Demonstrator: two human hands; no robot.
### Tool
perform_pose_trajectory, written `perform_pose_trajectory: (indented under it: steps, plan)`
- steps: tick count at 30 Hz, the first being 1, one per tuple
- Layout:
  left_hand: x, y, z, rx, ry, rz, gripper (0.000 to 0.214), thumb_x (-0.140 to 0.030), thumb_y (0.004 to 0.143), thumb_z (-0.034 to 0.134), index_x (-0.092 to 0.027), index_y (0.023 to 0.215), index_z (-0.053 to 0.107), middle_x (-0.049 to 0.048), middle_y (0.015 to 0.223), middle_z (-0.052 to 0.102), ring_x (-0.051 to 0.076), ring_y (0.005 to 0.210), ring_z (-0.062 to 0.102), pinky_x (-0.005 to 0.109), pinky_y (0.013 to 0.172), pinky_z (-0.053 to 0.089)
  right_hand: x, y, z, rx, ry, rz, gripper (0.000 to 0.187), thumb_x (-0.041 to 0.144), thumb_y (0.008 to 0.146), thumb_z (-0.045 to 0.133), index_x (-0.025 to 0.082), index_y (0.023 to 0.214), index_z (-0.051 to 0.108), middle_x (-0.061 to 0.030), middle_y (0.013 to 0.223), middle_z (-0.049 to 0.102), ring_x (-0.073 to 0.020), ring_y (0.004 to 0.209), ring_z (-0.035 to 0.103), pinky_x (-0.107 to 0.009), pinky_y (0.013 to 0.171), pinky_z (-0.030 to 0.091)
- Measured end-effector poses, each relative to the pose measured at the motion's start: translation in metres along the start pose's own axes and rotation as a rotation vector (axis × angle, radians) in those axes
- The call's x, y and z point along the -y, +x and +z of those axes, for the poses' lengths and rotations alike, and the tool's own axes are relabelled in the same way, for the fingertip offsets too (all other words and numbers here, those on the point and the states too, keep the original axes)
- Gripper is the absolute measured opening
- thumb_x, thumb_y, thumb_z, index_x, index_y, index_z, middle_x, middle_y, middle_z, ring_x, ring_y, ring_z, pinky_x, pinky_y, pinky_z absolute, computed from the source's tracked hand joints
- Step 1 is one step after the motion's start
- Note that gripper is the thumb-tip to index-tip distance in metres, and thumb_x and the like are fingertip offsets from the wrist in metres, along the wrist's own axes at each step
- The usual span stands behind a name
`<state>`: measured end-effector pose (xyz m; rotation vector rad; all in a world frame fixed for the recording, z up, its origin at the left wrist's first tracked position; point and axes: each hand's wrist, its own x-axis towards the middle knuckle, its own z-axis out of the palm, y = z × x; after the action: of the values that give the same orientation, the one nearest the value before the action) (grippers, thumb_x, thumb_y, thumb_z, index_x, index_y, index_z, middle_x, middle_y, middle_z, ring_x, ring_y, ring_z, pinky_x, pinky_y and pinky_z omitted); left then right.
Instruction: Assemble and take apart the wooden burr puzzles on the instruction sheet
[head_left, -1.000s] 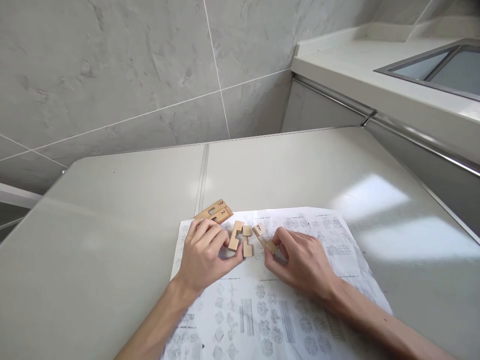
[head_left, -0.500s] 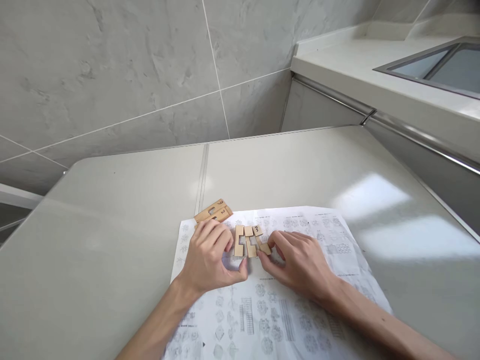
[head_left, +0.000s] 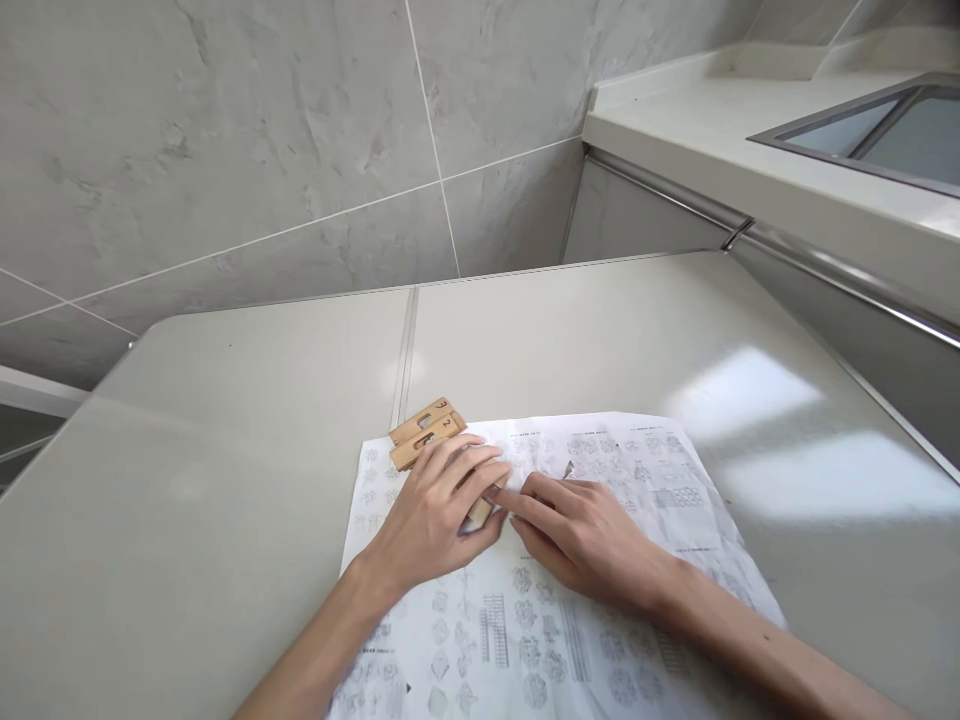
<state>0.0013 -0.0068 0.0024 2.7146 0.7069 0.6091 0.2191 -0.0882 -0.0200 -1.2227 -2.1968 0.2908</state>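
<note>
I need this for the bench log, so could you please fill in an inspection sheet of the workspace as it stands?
Surface: grey table with a seam down the middle; glare patches on the right.
Job's things: wooden pieces mostly hidden under the left hand, only one end showing; two more numbered blocks lie at the sheet's far left corner.
Clutter: printed sheet of diagrams, creased, under both hands.
Grippers: left hand covers the pieces, fingers flat; right hand rests on the sheet, its fingertip touching the left hand's fingers.
Cables: nothing seen.
Surroundings: tiled wall behind; counter with a sink at right.
</note>
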Motion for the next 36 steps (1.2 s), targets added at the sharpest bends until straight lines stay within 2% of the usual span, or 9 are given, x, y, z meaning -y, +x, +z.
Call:
perform_pose_trajectory:
  steps: [4,12,17,19,21,24,27,31,36]
  plan:
    - [0.001,0.000,0.002,-0.076,0.024,-0.038,0.035,-0.011,0.095,0.068,-0.025,0.127,0.064,0.0075,0.125,0.076,0.032,0.128,0.064,0.052,0.109,0.053,-0.002,-0.002,0.002,0.009,0.035,0.039,0.025,0.012,0.110,0.046,0.018,0.123,0.066,-0.0012,0.086,0.065,-0.0147,0.059,0.056,-0.031,0.053,0.037]
    - [0.010,-0.003,-0.003,-0.164,0.096,-0.069,0.037,-0.007,0.087,0.064,-0.026,0.119,0.067,0.0086,0.129,0.074,0.035,0.131,0.061,0.057,0.112,0.051,-0.003,-0.003,0.003,0.006,0.049,0.048,0.024,0.011,0.108,0.047,0.016,0.119,0.068,-0.0023,0.088,0.069,-0.0143,0.060,0.058,-0.030,0.053,0.035]
    - [0.014,-0.003,-0.011,-0.158,0.070,-0.058,0.053,-0.024,0.083,0.076,-0.026,0.134,0.061,0.0097,0.132,0.073,0.037,0.133,0.060,0.058,0.113,0.050,-0.003,-0.003,0.002,0.006,0.052,0.046,0.024,0.011,0.109,0.047,0.017,0.117,0.068,-0.0020,0.086,0.069,-0.0137,0.060,0.058,-0.029,0.053,0.035]
    - [0.017,-0.002,-0.014,-0.205,0.071,-0.060,0.054,-0.031,0.084,0.079,-0.026,0.135,0.061,0.0101,0.132,0.072,0.037,0.131,0.062,0.058,0.112,0.051,-0.004,-0.004,0.002,0.003,0.055,0.048,0.024,0.011,0.109,0.046,0.017,0.117,0.068,-0.0019,0.086,0.069,-0.0135,0.059,0.058,-0.029,0.054,0.035]
    - [0.024,-0.003,-0.016,-0.297,0.095,-0.129,0.043,-0.033,0.090,0.076,-0.027,0.130,0.062,0.0097,0.129,0.073,0.034,0.127,0.064,0.056,0.111,0.052,-0.004,-0.004,0.002,0.003,0.059,0.052,0.024,0.011,0.108,0.046,0.018,0.115,0.068,-0.0018,0.086,0.069,-0.0133,0.059,0.057,-0.029,0.053,0.034]
    - [0.042,-0.006,-0.019,-0.430,0.074,-0.375,0.023,-0.035,0.100,0.066,-0.025,0.122,0.066,0.0097,0.125,0.073,0.031,0.125,0.064,0.052,0.111,0.051,-0.005,-0.004,0.003,0.006,0.073,0.058,0.023,0.011,0.108,0.046,0.018,0.113,0.068,-0.0016,0.085,0.069,-0.0131,0.060,0.057,-0.029,0.054,0.033]
    - [0.063,-0.011,-0.021,-0.505,-0.060,-0.626,0.026,-0.044,0.103,0.060,-0.024,0.118,0.067,0.0102,0.128,0.072,0.031,0.129,0.062,0.050,0.114,0.049,-0.006,-0.005,0.004,0.005,0.083,0.060,0.024,0.011,0.107,0.046,0.018,0.112,0.068,-0.0017,0.084,0.069,-0.0126,0.060,0.057,-0.028,0.055,0.033]
    - [0.083,-0.016,-0.023,-0.516,-0.159,-0.762,0.035,-0.055,0.108,0.051,-0.024,0.118,0.064,0.0109,0.128,0.075,0.029,0.121,0.068,0.046,0.109,0.053,-0.006,-0.005,0.003,0.020,0.102,0.074,0.026,0.012,0.108,0.045,0.018,0.110,0.070,-0.0019,0.084,0.071,-0.0128,0.061,0.059,-0.028,0.056,0.033]
    - [0.088,-0.016,-0.021,-0.517,-0.245,-0.816,0.037,-0.058,0.107,0.053,-0.023,0.118,0.063,0.0111,0.126,0.076,0.028,0.124,0.069,0.043,0.112,0.052,-0.006,-0.003,0.003,0.025,0.116,0.085,0.026,0.013,0.107,0.046,0.020,0.106,0.071,-0.0015,0.084,0.074,-0.0134,0.065,0.063,-0.028,0.057,0.035]
